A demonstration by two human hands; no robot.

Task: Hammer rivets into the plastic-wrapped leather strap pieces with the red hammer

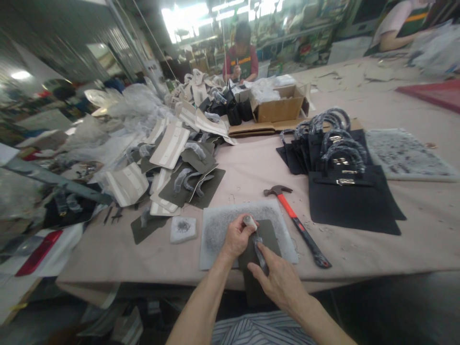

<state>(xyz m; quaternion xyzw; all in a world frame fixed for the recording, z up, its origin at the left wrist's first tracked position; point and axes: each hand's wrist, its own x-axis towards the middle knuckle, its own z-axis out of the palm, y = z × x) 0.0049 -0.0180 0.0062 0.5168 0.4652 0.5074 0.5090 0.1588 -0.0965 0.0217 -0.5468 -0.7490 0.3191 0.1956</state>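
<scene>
My left hand (237,235) is closed round a small pale-topped tool (249,221), held upright on a dark leather piece (268,235). That piece lies on a scuffed white cutting pad (219,230) at the table's near edge. My right hand (278,278) presses down on the near part of the dark piece, fingers pinched at a wrapped handle strap (259,254) on it. A hammer (296,224) with a red and black handle lies just right of the pad, untouched.
A heap of dark and white-backed leather pieces (179,163) with plastic wrapping fills the left. Stacked black bag panels with handles (341,177) lie at the right, beside another white pad (406,153). A cardboard box (280,108) stands further back. A person (241,55) works at the far end.
</scene>
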